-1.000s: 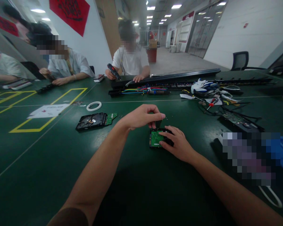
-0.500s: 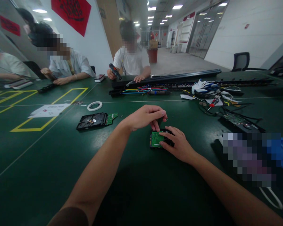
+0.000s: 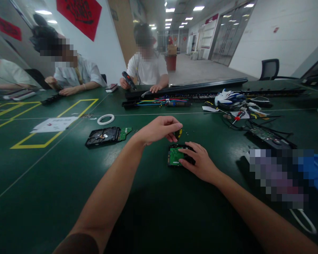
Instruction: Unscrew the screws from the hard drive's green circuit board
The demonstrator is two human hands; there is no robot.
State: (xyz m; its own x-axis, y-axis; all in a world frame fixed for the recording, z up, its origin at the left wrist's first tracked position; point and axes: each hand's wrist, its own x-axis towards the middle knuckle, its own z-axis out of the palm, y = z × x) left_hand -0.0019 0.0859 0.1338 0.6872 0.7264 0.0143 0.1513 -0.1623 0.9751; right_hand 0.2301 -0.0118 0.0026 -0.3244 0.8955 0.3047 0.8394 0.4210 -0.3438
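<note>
A hard drive lies on the green table with its green circuit board facing up. My right hand holds it down at its right side, thumb and fingers bent over the board and the black casing. Above the drive's far edge, my left hand is closed around a short black-and-yellow screwdriver, lifted clear of the board. Fingers hide most of the tool, and its tip cannot be made out. Several tiny screws are scattered on the table just beyond.
Left of my hands lies another hard drive with a green board sticking out, near a white tape roll. Rightward are a loose drive, cables, a red screwdriver, gloves and a blue bin. Co-workers sit across the table.
My left hand has risen off the drive and tipped the screwdriver, so its yellow part now shows. The right hand stays on the drive.
</note>
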